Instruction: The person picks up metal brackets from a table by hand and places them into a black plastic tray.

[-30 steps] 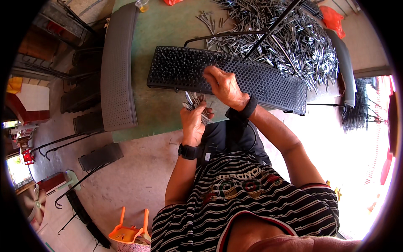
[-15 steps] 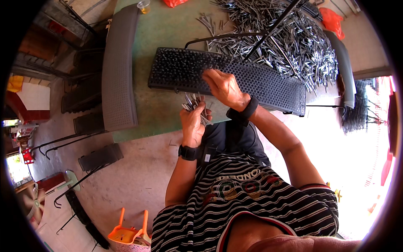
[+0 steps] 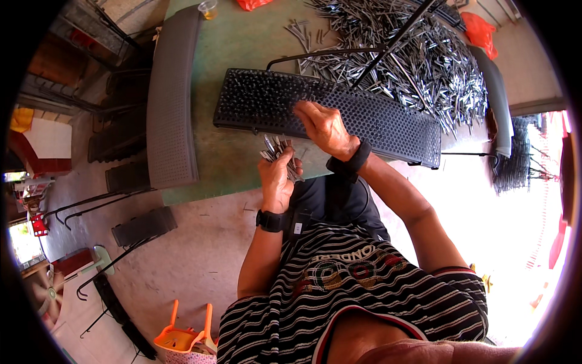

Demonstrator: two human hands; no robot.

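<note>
A long black perforated rack [image 3: 388,124] lies across in front of me, its round holes in rows. The left part is filled with upright pieces; the holes on the right look bare. My left hand [image 3: 277,179] is closed round a bunch of thin metal pieces [image 3: 279,147] just below the rack's near edge. Over the middle of the rack, my right hand [image 3: 324,125] has its fingers pinched together at the border of the filled part. Whatever sits between those fingertips is hidden. Behind the rack spreads a big heap of shiny metal pieces [image 3: 424,67].
The rack rests by a green tabletop [image 3: 236,39]. A grey perforated panel [image 3: 173,103] lines the table's left side. Black rods [image 3: 327,53] rise over the rack. A plastic cup [image 3: 207,9] stands far left, a red bag [image 3: 479,33] far right. An orange stool [image 3: 179,340] stands low left.
My left hand has shifted very slightly, with the metal bunch still in it. The right hand stays at nearly the same spot over the rack.
</note>
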